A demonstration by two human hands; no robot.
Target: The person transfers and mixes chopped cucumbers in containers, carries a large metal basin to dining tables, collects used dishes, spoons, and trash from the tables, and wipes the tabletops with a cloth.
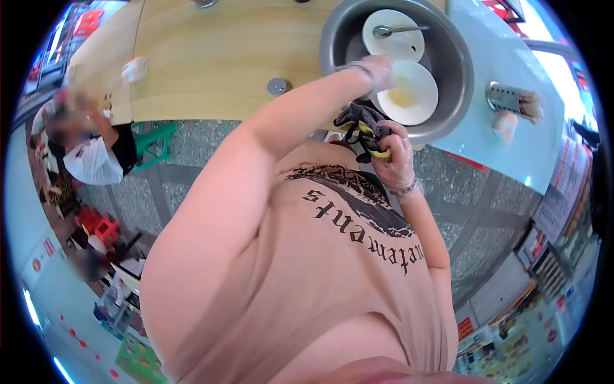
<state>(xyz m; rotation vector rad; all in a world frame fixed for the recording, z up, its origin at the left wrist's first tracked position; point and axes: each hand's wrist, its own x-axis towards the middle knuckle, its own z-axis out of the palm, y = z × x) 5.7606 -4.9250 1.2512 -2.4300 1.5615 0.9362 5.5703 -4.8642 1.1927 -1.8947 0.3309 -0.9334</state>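
My left hand, in a clear plastic glove, reaches over a grey metal basin. Its fingers close on the rim of a white bowl with a little yellowish liquid in it. Behind that bowl, a second white dish sits in the basin with a metal spoon lying across it. At the basin's near edge my right hand, also gloved in clear plastic, grips a bunched dark grey and yellow cloth. Part of this bundle is hidden below my left wrist.
The basin spans a wooden table and a pale blue tabletop. A perforated metal holder with chopsticks and a tissue packet are on the right. A shaker stands left. A person sits near a green stool.
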